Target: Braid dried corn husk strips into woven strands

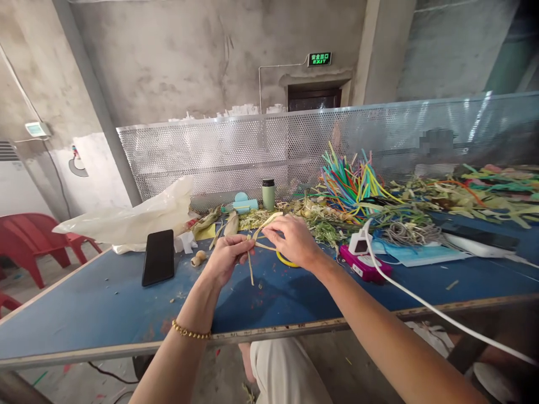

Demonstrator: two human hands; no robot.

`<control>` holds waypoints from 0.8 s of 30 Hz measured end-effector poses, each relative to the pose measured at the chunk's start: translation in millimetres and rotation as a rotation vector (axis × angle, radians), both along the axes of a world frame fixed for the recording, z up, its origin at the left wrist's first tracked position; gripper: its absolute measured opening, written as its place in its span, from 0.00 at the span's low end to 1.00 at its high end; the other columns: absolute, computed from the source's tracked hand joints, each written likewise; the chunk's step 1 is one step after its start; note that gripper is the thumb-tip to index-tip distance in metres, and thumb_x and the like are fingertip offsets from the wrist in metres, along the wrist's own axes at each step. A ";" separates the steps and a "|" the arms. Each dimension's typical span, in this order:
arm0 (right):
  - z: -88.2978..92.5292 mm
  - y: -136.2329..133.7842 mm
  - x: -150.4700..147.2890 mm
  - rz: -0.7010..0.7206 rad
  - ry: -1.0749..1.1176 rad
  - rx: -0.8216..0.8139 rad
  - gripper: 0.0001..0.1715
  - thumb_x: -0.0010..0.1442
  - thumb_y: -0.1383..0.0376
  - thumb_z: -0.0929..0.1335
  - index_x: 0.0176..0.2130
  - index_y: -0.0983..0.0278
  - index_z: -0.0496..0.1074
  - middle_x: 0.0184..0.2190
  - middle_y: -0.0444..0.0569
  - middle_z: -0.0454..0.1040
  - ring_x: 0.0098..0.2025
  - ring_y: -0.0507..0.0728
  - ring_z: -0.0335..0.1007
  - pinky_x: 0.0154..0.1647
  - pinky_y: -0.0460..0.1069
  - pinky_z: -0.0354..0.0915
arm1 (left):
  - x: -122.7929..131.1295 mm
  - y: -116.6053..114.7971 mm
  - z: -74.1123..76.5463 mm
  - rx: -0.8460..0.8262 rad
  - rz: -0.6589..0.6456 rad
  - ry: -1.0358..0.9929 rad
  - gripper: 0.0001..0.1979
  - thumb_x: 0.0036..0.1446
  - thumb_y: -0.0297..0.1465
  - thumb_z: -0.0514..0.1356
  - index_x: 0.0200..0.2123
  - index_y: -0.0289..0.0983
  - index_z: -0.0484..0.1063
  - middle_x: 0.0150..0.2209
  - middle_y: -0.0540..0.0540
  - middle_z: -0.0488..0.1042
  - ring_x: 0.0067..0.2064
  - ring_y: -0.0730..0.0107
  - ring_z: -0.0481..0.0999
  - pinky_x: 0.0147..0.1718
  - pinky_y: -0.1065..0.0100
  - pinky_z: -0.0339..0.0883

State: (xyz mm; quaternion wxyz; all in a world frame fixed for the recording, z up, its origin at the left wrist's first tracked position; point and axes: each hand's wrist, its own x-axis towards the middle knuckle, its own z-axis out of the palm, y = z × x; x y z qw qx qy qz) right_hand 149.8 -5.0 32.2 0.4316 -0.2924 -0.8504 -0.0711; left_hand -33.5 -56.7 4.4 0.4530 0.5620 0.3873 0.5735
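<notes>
My left hand [226, 255] and my right hand [292, 238] meet above the blue table [105, 314], both pinching thin pale straw strips [260, 233]. One strip hangs down from my left fingers; others cross between the two hands. A yellow ring [283, 260] lies on the table under my right hand. A gold bead bracelet [190, 333] circles my left wrist.
A black phone [158, 256] lies to the left, beside a white plastic bag [135, 216]. A green cup [268, 194] stands at the back. Colourful strips [351, 182] and straw heaps [463, 193] fill the right. A pink device [364, 264] with a white cable [425, 306] sits right of my hands.
</notes>
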 end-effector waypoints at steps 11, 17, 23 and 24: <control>10.1 18.6 -14.3 0.349 -0.096 -0.349 0.08 0.56 0.72 0.69 0.30 0.64 0.79 0.29 0.46 0.79 0.31 0.53 0.72 0.34 0.46 0.64 | -1.0 5.6 -5.1 0.002 0.025 0.008 0.16 0.45 0.39 0.70 0.19 0.32 0.73 0.18 0.50 0.67 0.18 0.82 0.58 0.20 0.71 0.44; 11.2 27.7 -9.3 0.587 -0.010 -0.739 0.09 0.57 0.64 0.69 0.35 0.67 0.79 0.29 0.47 0.79 0.29 0.51 0.72 0.32 0.46 0.66 | -4.6 6.2 -5.7 -0.049 -0.129 -0.172 0.14 0.45 0.36 0.71 0.22 0.33 0.73 0.23 0.49 0.70 0.21 0.82 0.60 0.22 0.73 0.50; -2.4 32.2 -2.0 0.640 0.028 -0.815 0.15 0.57 0.57 0.71 0.33 0.69 0.77 0.26 0.48 0.76 0.28 0.51 0.71 0.32 0.47 0.68 | -0.4 5.9 -7.0 -0.038 -0.085 -0.014 0.16 0.46 0.37 0.70 0.21 0.31 0.74 0.22 0.47 0.71 0.21 0.80 0.62 0.22 0.72 0.50; -4.1 33.5 -0.2 0.637 0.023 -0.813 0.16 0.57 0.57 0.71 0.32 0.69 0.77 0.26 0.48 0.76 0.28 0.52 0.71 0.32 0.47 0.68 | 0.5 5.3 -6.9 -0.043 -0.073 0.008 0.16 0.46 0.38 0.70 0.20 0.31 0.73 0.22 0.47 0.71 0.21 0.80 0.62 0.22 0.72 0.49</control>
